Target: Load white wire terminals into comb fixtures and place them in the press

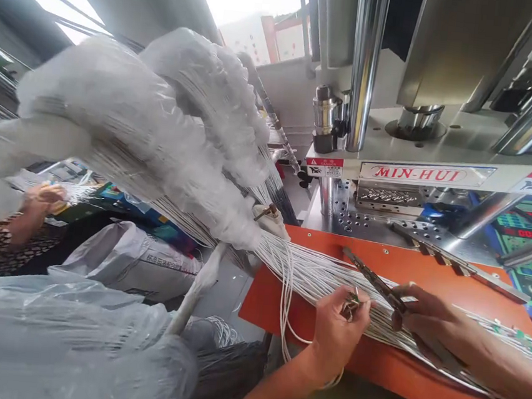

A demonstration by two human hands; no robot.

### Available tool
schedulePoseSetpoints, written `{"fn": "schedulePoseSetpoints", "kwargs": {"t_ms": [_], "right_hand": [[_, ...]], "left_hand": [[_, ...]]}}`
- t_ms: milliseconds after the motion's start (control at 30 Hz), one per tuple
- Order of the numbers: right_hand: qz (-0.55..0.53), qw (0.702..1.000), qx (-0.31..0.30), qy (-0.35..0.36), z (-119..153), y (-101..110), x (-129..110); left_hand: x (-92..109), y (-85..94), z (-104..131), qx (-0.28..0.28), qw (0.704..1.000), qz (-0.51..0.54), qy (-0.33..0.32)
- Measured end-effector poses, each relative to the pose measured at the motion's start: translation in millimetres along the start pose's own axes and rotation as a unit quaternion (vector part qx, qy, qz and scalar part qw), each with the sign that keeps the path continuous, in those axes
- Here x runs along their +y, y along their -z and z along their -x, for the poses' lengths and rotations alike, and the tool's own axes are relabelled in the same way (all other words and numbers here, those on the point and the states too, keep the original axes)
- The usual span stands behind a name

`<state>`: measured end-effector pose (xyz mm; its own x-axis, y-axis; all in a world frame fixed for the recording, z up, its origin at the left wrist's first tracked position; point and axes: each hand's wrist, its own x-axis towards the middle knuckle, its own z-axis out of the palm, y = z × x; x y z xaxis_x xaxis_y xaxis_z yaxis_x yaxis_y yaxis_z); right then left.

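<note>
My left hand (pixel 338 332) is closed in a pinch around small metal connector pieces (pixel 351 303), whose exact kind I cannot make out. White cables hang in loops beside that wrist. My right hand (pixel 437 322) is wrapped round a dark tool that looks like long-nose pliers (pixel 371 277), its tip pointing up and left, away from the pinched pieces. Beneath both hands a thick bundle of white cables (pixel 306 269) crosses the orange board (pixel 268 297). At the right, cable ends with small green and white parts (pixel 511 336) lie on the board, partly behind my right forearm.
A press (pixel 431 173) stands behind the board, with steel posts and a perforated bed. A slotted metal bar (pixel 460 263) lies at the board's far edge. Plastic-wrapped cable bundles (pixel 150 132) hang at left over a padded rail. Another person's hand (pixel 43 197) is at far left.
</note>
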<state>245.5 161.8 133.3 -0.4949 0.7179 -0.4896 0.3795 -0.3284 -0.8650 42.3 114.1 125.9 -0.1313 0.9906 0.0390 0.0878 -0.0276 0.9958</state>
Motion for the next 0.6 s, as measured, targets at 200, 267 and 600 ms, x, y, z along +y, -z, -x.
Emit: {"fn": "schedulePoseSetpoints", "kwargs": {"t_ms": [200, 267, 600], "right_hand": [[-0.100, 0.994, -0.006, -0.031, 10, -21, 2], [-0.099, 0.995, 0.000, -0.031, 8, -24, 6], [-0.061, 0.996, 0.060, 0.007, 7, -30, 8]], "left_hand": [[-17, 5.8, 11, -0.084, 0.952, -0.143, -0.256], [-19, 10.5, 13, -0.104, 0.932, -0.172, -0.303], [-22, 15.4, 20, -0.100, 0.877, -0.273, -0.382]]}}
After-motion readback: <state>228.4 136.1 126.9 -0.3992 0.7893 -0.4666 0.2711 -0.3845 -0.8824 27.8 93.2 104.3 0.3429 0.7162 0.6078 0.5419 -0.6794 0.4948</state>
